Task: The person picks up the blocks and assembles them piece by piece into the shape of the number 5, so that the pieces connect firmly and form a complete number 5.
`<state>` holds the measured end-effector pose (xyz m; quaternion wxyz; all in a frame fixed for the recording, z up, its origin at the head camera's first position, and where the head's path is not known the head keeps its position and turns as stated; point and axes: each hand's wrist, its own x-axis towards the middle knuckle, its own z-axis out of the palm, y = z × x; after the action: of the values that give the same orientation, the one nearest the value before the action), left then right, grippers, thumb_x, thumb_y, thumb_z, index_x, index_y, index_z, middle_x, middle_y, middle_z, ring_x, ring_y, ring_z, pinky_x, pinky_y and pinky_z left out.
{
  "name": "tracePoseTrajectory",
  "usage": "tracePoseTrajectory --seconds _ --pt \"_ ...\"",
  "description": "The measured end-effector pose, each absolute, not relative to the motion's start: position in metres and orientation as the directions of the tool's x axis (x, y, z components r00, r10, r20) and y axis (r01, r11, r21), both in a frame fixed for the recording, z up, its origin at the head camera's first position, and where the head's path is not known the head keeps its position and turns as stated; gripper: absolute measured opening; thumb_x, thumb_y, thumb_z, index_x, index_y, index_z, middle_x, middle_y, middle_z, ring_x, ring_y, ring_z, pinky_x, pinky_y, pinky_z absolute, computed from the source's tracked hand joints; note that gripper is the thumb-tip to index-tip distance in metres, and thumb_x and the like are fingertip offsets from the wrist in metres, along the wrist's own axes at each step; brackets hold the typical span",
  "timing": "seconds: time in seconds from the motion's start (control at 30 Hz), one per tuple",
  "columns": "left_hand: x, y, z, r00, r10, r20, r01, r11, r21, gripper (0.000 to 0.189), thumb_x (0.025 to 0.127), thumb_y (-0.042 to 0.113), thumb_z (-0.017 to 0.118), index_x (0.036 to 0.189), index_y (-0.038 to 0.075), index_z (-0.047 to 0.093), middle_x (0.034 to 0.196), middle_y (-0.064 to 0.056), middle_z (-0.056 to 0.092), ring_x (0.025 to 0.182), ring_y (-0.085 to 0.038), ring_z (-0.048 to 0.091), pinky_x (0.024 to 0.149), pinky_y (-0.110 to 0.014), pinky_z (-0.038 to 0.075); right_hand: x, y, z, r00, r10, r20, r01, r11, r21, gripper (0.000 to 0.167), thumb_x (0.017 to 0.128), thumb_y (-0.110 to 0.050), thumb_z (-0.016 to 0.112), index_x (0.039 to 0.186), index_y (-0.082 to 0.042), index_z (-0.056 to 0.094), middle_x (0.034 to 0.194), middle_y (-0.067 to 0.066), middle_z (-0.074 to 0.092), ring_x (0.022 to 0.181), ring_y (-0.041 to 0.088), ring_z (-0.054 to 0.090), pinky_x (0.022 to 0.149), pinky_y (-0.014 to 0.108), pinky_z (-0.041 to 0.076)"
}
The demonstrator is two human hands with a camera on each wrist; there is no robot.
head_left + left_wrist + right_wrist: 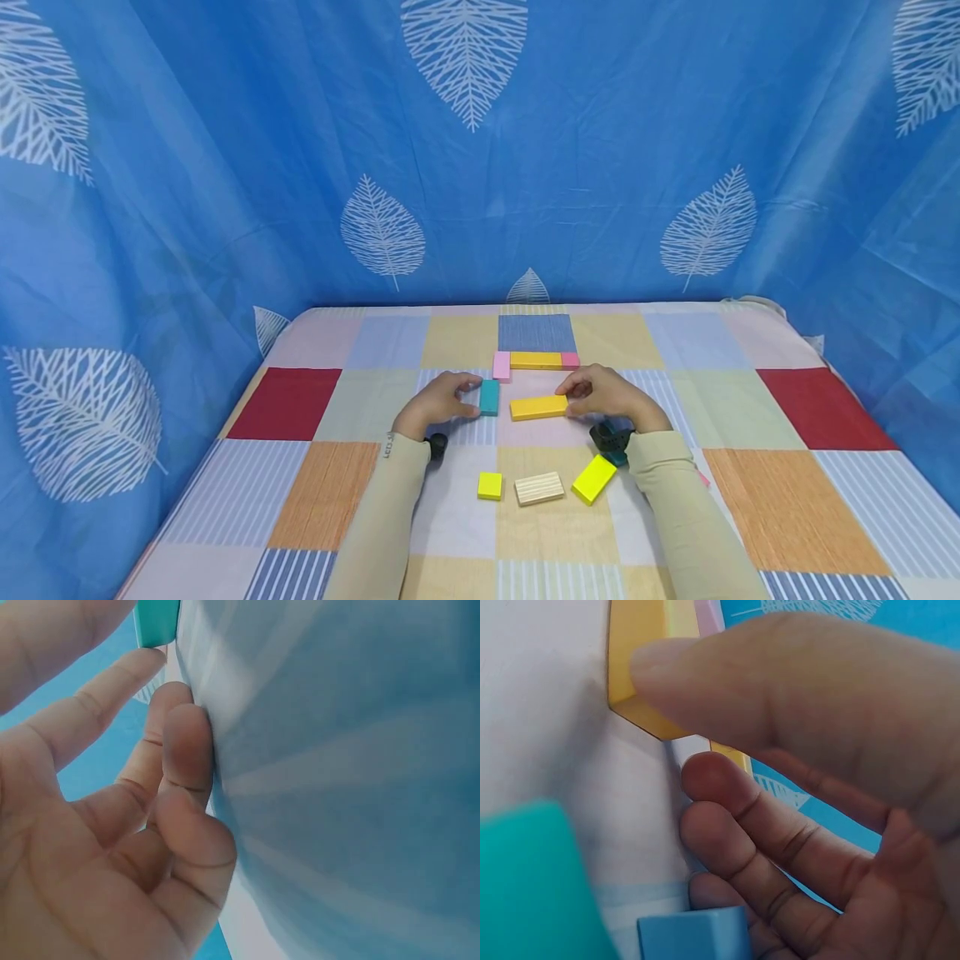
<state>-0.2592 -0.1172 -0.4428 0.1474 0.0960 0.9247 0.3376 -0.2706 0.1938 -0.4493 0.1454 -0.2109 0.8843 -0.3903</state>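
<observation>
My left hand (437,403) has its thumb and index finger at the near and far ends of a teal block (489,397), pinching it. In the left wrist view the teal block (156,622) shows at the top edge, by the index fingertip; the other fingers curl loosely below. Across from it, my right hand (611,396) pinches the right end of a long orange-yellow block (538,407). Its thumb lies along the orange-yellow block (641,675) in the right wrist view. Just beyond both hands, a pink block (502,367), another orange-yellow block (536,361) and a darker pink block (570,361) lie joined up.
Nearer the body lie a small yellow block (490,486), a striped wooden block (539,488) and a bright yellow block (594,479). A teal block (617,457) is partly hidden under the right wrist. A patchwork cloth (360,404) covers the table; a blue curtain (570,167) hangs behind.
</observation>
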Motion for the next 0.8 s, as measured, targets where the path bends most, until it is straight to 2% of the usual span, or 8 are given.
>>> tracePoseTrajectory --seconds 0.17,0.37,0.4,0.8 --pt "-0.257 -0.113 -0.441 -0.943 0.26 -0.209 0.071 0.767 0.637 0.058 0.094 0.008 0.084 0.149 0.008 0.066 0.136 -0.019 0.066 0.118 -0.033 0.061 0.109 -0.05 0.052 -0.271 0.195 -0.45 -0.869 -0.488 -0.088 -0.262 0.604 -0.753 0.023 0.09 0.002 0.082 0.113 0.005 0.079 0.105 0.01 0.074 0.092 0.022 0.06 0.091 0.035 0.057" --pt "-0.254 -0.108 -0.44 -0.95 0.209 -0.231 0.016 0.771 0.636 0.057 0.095 0.008 0.084 0.149 0.013 0.066 0.139 -0.018 0.065 0.121 -0.034 0.062 0.11 -0.052 0.052 -0.271 0.197 -0.45 -0.871 -0.484 -0.087 -0.257 0.598 -0.759 0.023 0.089 0.002 0.083 0.111 0.007 0.077 0.105 0.012 0.074 0.093 0.022 0.062 0.093 0.039 0.058" --pt "-0.254 -0.107 -0.44 -0.951 0.204 -0.233 0.01 0.773 0.635 0.057 0.095 0.009 0.084 0.149 0.013 0.066 0.139 -0.018 0.065 0.121 -0.034 0.061 0.111 -0.052 0.052 -0.27 0.197 -0.449 -0.87 -0.485 -0.085 -0.258 0.595 -0.761 0.023 0.089 0.002 0.083 0.11 0.007 0.077 0.105 0.013 0.074 0.093 0.023 0.062 0.093 0.043 0.058" --pt "-0.256 -0.106 -0.441 -0.949 0.212 -0.235 0.023 0.787 0.617 0.053 0.096 0.011 0.083 0.147 0.011 0.068 0.137 -0.017 0.066 0.119 -0.033 0.061 0.111 -0.052 0.052 -0.269 0.199 -0.447 -0.876 -0.473 -0.092 -0.25 0.609 -0.753 0.022 0.089 0.001 0.084 0.11 0.007 0.077 0.104 0.013 0.072 0.092 0.023 0.06 0.092 0.041 0.057"
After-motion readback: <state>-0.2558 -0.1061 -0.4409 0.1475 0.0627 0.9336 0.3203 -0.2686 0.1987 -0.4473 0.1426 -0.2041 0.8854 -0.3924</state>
